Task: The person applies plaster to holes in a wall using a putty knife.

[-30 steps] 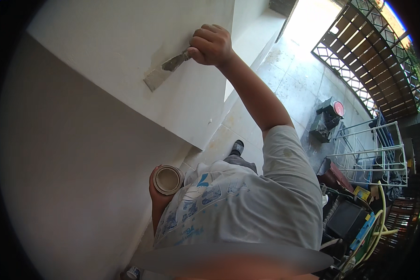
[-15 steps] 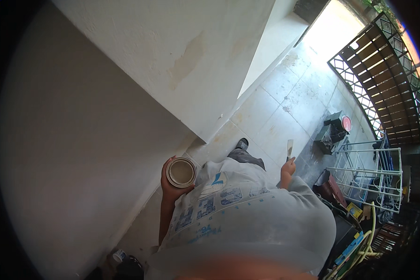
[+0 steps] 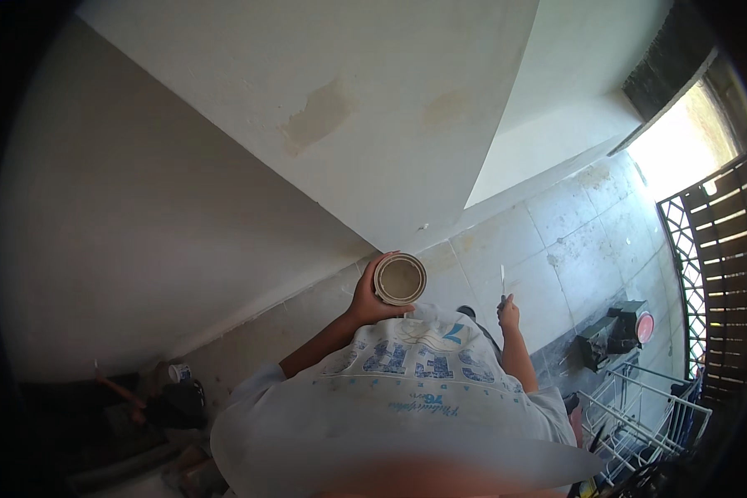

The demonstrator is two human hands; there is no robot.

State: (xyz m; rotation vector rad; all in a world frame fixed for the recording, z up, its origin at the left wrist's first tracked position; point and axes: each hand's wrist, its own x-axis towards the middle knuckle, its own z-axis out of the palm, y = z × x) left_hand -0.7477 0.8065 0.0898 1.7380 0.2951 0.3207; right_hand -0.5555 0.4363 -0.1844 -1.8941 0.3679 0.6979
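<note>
My left hand (image 3: pixel 365 297) is wrapped round the side of a round open tin (image 3: pixel 401 280), held upright in front of my chest near the wall corner. A beige-brown inside shows in the tin; I cannot tell how full it is. Lower down on the right, my right hand (image 3: pixel 509 313) is closed on the handle of a putty knife (image 3: pixel 503 280). Its narrow-looking blade points away from me, over the tiled floor. Ahead, the white wall (image 3: pixel 390 166) bears a tan patch (image 3: pixel 319 114) and a fainter one (image 3: pixel 446 109). Neither hand touches the wall.
On the right stand a dark box (image 3: pixel 598 342), a round red-topped container (image 3: pixel 644 328) and a white wire rack (image 3: pixel 639 415). Beyond them is a slatted gate (image 3: pixel 726 266). A small white tub (image 3: pixel 179 373) sits among dark items at lower left.
The view has turned, so the gate and rack sit farther right. My left hand with the tin has come rightward and up in the picture. The putty knife now shows its blade more edge-on.
</note>
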